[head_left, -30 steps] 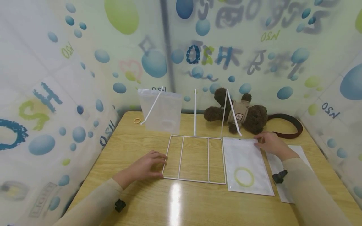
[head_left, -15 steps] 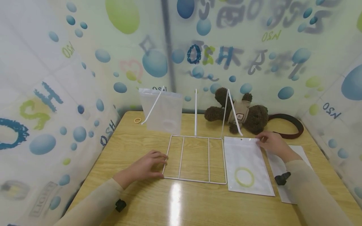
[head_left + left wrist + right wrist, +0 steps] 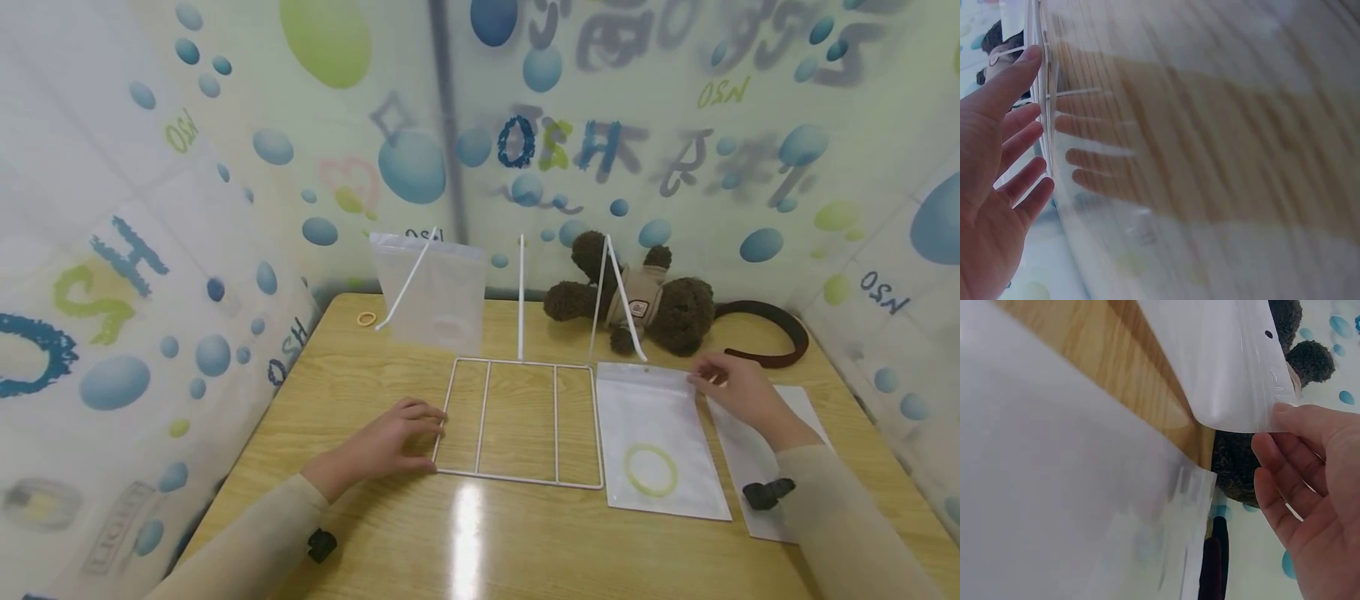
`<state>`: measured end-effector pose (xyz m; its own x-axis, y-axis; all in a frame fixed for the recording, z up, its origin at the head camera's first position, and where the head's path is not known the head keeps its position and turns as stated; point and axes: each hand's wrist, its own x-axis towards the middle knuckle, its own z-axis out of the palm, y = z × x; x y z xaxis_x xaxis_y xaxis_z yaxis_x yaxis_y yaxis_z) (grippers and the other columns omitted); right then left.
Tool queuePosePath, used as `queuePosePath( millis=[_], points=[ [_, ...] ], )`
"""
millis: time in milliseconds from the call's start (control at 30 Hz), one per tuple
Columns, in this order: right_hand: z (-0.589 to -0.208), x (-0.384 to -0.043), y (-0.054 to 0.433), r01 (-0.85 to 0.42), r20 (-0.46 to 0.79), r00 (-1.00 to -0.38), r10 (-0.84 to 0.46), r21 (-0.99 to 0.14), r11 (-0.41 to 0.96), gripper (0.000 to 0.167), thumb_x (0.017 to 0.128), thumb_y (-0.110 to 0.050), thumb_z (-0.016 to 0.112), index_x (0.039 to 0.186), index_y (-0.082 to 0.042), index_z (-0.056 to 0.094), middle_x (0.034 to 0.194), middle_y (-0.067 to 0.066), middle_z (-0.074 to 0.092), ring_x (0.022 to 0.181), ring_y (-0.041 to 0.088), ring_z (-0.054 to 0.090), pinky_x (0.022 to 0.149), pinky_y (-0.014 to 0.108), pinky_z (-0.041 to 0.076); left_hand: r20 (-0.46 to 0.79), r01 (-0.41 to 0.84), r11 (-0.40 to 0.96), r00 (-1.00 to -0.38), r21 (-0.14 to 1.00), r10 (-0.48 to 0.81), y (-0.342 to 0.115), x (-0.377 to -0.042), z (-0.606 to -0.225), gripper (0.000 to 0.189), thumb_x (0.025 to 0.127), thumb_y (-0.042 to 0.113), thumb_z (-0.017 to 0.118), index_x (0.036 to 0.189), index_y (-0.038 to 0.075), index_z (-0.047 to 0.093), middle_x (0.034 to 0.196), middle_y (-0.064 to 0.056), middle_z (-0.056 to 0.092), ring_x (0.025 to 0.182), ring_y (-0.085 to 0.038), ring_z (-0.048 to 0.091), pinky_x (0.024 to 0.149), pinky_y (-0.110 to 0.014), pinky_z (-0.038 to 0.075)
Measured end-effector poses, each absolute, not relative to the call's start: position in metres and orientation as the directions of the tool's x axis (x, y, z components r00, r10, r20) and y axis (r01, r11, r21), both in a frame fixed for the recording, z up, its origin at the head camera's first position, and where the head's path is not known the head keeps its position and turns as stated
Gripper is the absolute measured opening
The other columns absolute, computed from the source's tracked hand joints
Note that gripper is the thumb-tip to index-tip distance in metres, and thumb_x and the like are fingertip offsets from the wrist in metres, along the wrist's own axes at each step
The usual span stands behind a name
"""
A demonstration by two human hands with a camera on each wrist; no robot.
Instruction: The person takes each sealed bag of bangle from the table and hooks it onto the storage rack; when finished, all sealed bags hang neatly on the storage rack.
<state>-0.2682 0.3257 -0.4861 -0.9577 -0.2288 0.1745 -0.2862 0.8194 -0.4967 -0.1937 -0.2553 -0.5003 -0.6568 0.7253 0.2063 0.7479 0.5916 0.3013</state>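
Observation:
My left hand [image 3: 386,442] touches the left side of a white wire rack [image 3: 517,478] with its fingers slightly bent and spread. In the left wrist view, the left fingertips [image 3: 1035,56] meet the rack's edge. At the right of the rack lies a white zip bag [image 3: 660,408] holding a yellow-green ring [image 3: 627,475]. My right hand [image 3: 738,396] pinches the bag's upper right corner between thumb and forefinger. That corner is lifted and bends upward in the right wrist view, while the other right-hand fingers curl loosely below it.
Another white bag [image 3: 753,467] lies partly under the right forearm. A translucent bag [image 3: 435,287] hangs behind the rack's left rod. Farther back are a brown teddy bear [image 3: 682,317], a dark headband [image 3: 798,333] and a small orange ring [image 3: 366,318]. Thin white rods [image 3: 521,300] rise at the rack's back.
My right hand has shifted slightly right at the bag's corner, and its wrist has turned a little. The left hand and the rack keep their places.

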Motion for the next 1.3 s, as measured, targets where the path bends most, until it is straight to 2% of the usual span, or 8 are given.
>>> queuePosePath(
  millis=[267,433,800,1133,1300],
  points=[
    [-0.476,-0.249,0.32,-0.366,0.321,-0.918,-0.233,-0.462,0.808,0.006,0.093,-0.013,0.077,0.097,-0.012,0.073,0.088,0.001,0.073,0.08,0.002,0.06,0.069,0.023,0.055,0.194,0.74,0.6,-0.664,0.304,0.722,-0.256,-0.194,-0.499,0.048,0.081,0.039,0.088,0.118,0.012,0.074,0.138,-0.007,0.065,0.128,-0.03,0.054,0.109,-0.05,0.046],
    [-0.465,-0.239,0.313,-0.422,0.388,-0.885,-0.259,-0.433,0.796,0.01,0.089,-0.009,0.08,0.097,-0.013,0.073,0.087,-0.001,0.072,0.08,0.001,0.059,0.07,0.025,0.056,0.192,0.736,0.598,-0.667,0.316,0.72,-0.256,-0.193,-0.497,0.049,0.08,0.039,0.088,0.118,0.011,0.074,0.138,-0.007,0.065,0.129,-0.031,0.054,0.109,-0.05,0.047],
    [-0.439,-0.223,0.302,-0.548,0.538,-0.782,-0.314,-0.355,0.757,0.025,0.079,-0.001,0.086,0.092,-0.018,0.074,0.082,-0.009,0.072,0.077,-0.004,0.059,0.071,0.007,0.047,0.215,0.751,0.588,-0.654,0.301,0.725,-0.255,-0.194,-0.498,0.049,0.079,0.038,0.088,0.117,0.01,0.074,0.136,-0.009,0.066,0.126,-0.032,0.055,0.107,-0.05,0.048],
    [-0.416,-0.208,0.29,-0.586,0.592,-0.741,-0.316,-0.34,0.736,0.029,0.075,0.002,0.088,0.091,-0.018,0.075,0.082,-0.01,0.072,0.077,-0.005,0.059,0.071,0.009,0.048,0.216,0.751,0.59,-0.655,0.297,0.724,-0.254,-0.193,-0.498,0.049,0.079,0.037,0.089,0.118,0.01,0.074,0.136,-0.01,0.067,0.127,-0.033,0.055,0.107,-0.051,0.048],
    [-0.4,-0.198,0.281,-0.638,0.632,-0.691,-0.351,-0.306,0.706,0.032,0.072,0.005,0.088,0.091,-0.017,0.074,0.083,-0.009,0.072,0.078,-0.003,0.059,0.07,0.008,0.046,0.204,0.743,0.595,-0.662,0.308,0.721,-0.253,-0.193,-0.497,0.048,0.08,0.035,0.088,0.118,0.009,0.074,0.137,-0.011,0.066,0.128,-0.033,0.054,0.108,-0.052,0.047]
  ],
)
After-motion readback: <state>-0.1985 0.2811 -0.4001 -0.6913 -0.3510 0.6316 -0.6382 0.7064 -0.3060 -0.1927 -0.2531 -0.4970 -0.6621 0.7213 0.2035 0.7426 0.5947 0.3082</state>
